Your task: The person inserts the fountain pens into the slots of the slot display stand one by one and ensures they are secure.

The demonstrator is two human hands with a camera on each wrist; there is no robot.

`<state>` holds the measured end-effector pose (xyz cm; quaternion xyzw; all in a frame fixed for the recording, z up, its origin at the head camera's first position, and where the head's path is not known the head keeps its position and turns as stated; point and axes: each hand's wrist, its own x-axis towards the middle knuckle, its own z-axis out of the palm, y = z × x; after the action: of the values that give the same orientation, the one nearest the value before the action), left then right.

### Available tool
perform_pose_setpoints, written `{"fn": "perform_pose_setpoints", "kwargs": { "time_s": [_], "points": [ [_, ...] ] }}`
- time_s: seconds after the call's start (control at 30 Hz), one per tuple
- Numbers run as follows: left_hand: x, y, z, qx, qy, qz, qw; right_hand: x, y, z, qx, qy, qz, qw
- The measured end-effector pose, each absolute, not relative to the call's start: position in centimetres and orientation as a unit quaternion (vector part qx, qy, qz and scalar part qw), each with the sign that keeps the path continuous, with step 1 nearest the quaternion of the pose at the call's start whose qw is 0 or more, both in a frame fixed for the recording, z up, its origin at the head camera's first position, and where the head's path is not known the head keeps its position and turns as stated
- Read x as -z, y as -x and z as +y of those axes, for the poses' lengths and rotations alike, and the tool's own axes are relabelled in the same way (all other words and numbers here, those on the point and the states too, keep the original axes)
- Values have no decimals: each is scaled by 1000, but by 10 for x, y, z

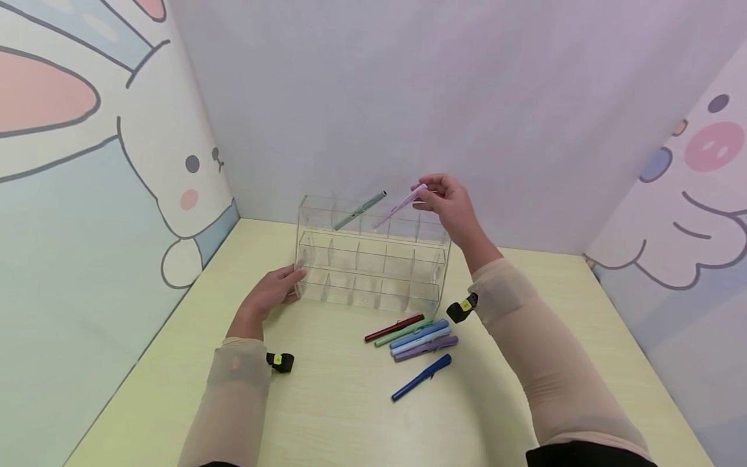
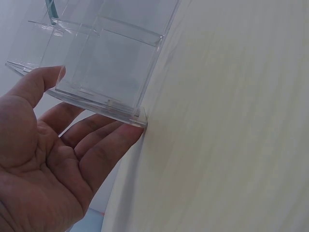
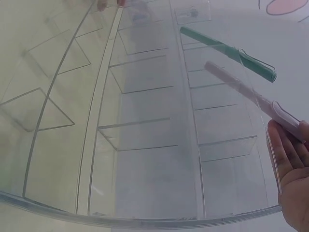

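A clear acrylic three-tier pen rack (image 1: 373, 274) with divided compartments stands on the table. My left hand (image 1: 274, 290) grips its left end, thumb on one side of the panel (image 2: 101, 110) and fingers on the other. Over the back tier, my right hand (image 1: 448, 204) pinches a pale lilac pen (image 1: 403, 206) near its capped end, and the pen slants down to the left into the top row. Beside it, a grey-green pen (image 1: 360, 211) leans in another top compartment; in the right wrist view this pen (image 3: 227, 50) shows its clip.
In front of the rack lie a dark red pen (image 1: 393, 328), a light green pen (image 1: 403, 333), a blue pen (image 1: 419, 333), a pale blue pen (image 1: 421, 341) and a purple pen (image 1: 426, 349), close together. A dark blue pen (image 1: 421, 378) lies apart, nearer me. Printed walls surround the table (image 1: 327, 402).
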<state>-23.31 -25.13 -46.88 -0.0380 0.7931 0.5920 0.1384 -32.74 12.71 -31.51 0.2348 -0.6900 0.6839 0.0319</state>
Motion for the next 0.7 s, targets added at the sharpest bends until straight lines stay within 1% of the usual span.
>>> {"fn": "perform_pose_setpoints", "kwargs": {
  "time_s": [0.37,0.7],
  "points": [
    [469,233,-251,-585,36,798,136,319,324,127,-612,-250,-750,-13],
    [468,234,-251,-588,37,795,142,321,326,127,-586,-259,-768,-10]
  ]
}}
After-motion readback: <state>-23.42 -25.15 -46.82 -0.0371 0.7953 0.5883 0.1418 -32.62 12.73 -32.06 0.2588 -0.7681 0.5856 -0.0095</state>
